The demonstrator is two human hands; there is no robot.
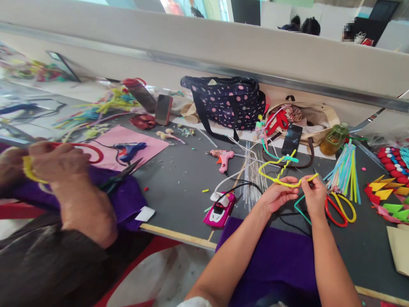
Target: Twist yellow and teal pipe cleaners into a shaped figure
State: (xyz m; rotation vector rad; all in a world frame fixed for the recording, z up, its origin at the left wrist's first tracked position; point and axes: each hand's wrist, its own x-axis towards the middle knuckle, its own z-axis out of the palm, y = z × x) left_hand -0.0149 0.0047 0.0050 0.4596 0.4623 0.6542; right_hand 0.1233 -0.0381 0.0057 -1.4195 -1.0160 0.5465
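Note:
A fuzzy yellow pipe cleaner (262, 171), bent into an open shape with a twisted stretch, runs between my hands above the table. My left hand (278, 195) pinches it along its lower side, fingertips pointing right. Its right end is gripped between the thumb and fingers of my right hand (313, 192). Just beneath the hands, a teal pipe cleaner (298, 207) is bent into an angular loop. Scissors with red and yellow handles (344, 209) lie right of my right hand. A purple cloth (277, 260) is spread under my forearms.
Left of my hands are a pink glue gun (224, 160), thin wires (255, 183) and a magenta power strip (220, 215) with cables. Coloured pipe cleaners (347, 170) and an oil bottle (334, 138) stand right. A co-worker's hands (60, 166) work at far left, near dark scissors (123, 175).

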